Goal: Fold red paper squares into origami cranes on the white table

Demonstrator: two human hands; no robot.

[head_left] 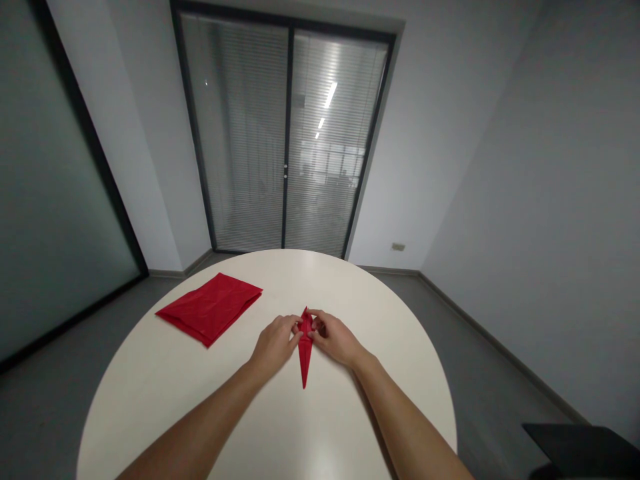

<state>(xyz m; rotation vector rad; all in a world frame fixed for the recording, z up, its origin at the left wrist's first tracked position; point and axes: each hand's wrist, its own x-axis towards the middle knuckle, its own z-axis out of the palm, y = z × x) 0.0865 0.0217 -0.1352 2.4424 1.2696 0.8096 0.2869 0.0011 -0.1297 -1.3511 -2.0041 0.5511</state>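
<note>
A narrow folded piece of red paper (305, 357) lies on the round white table (160, 373), its long point toward me. My left hand (274, 343) pinches its upper part from the left, fingers closed on the fold. From the right, my right hand (334, 339) pinches the same upper part. Both hands rest on the tabletop and hide the paper's top edges.
A stack of flat red paper sheets (210, 307) lies at the table's far left. Beyond the table are glass doors with blinds (285, 133), grey walls and grey floor. A dark object (585, 447) sits at the lower right corner.
</note>
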